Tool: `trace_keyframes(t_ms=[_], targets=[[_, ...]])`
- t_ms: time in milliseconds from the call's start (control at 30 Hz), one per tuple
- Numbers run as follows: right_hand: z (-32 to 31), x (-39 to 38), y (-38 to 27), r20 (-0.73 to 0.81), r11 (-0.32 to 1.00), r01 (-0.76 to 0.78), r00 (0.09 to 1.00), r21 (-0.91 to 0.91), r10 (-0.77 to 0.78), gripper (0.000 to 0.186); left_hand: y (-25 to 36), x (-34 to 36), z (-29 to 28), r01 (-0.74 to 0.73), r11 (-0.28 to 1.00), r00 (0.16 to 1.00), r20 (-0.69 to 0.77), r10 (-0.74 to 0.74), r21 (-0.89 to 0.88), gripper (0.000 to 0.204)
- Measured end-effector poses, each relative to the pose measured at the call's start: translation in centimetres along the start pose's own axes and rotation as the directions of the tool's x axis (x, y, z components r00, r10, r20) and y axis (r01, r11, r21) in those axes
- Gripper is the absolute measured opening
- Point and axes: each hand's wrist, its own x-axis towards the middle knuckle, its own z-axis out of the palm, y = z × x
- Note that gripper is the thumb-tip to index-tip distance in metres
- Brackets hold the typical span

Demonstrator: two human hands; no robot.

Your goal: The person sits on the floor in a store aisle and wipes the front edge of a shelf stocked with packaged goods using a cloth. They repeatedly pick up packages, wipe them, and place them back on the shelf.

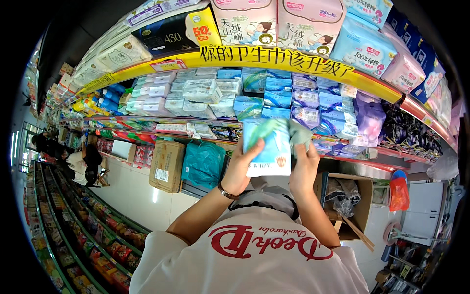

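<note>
In front of my chest, my left hand (242, 164) grips a sanitary pad pack (269, 149), white and light blue with a green streak, thumb across its front. Folded in the fingers of my right hand (304, 166) is a grey-green cloth (298, 134), touching the pack's upper right edge or just beside it; I cannot tell which. Just beyond, similar blue packs (248, 106) are stacked on the shelf, between white packs (201, 90) on the left and purple ones (307, 116) on the right.
Large pink packs (245, 24) line the upper shelf above a yellow strip (215, 55). On the floor are a cardboard box (165, 166), a teal plastic bag (203, 164) and an open carton (362, 188) holding plastic. Lower shelves (93, 215) run along the left, where people (81, 159) appear farther off.
</note>
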Motion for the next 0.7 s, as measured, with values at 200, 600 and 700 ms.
trace_keyframes(t_ms=[200, 600, 700], targets=[[1.6, -4.3, 0.1, 0.436, 0.7, 0.562, 0.815, -0.44, -0.381, 0.034, 2.0, 0.6, -1.7, -0.138, 0.933, 0.989, -0.105, 0.109, -0.331, 0.047], [2.0, -1.9, 2.4, 0.367, 0.656, -0.677, 0.735, 0.335, 0.571, 0.043, -0.8, -1.8, -2.3, -0.482, 0.801, 0.875, 0.141, 0.464, 0.356, 0.058], [1.8, -1.8, 2.3, 0.096, 0.712, -0.664, 0.743, 0.229, 0.662, 0.039, 0.7, -1.9, -3.0, -0.602, 0.489, 0.772, 0.304, 0.558, 0.631, 0.068]])
